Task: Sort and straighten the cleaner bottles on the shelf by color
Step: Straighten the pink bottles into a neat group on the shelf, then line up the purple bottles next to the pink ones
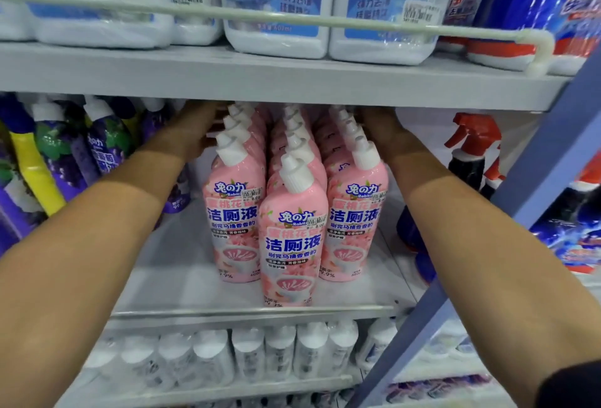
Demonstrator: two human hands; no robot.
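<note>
The pink bottles [292, 238] stand grouped on the shelf [169, 264] in 3 upright rows, the middle row jutting forward. The left hand [192, 131] and right hand [382, 131] flank the rows far back, and I cannot tell how their fingers lie. Beside them, the purple bottles [107, 144] and a yellow bottle [35, 167] lean mixed together, apparently unsorted.

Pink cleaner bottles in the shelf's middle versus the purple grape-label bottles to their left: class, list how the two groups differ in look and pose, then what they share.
Colour: the pink cleaner bottles have pink bodies and labels; the purple grape-label bottles are purple with green. Pose: the pink ones stand upright in straight rows; the purple ones lean. Both have white angled caps and sit on the same grey shelf.
</note>
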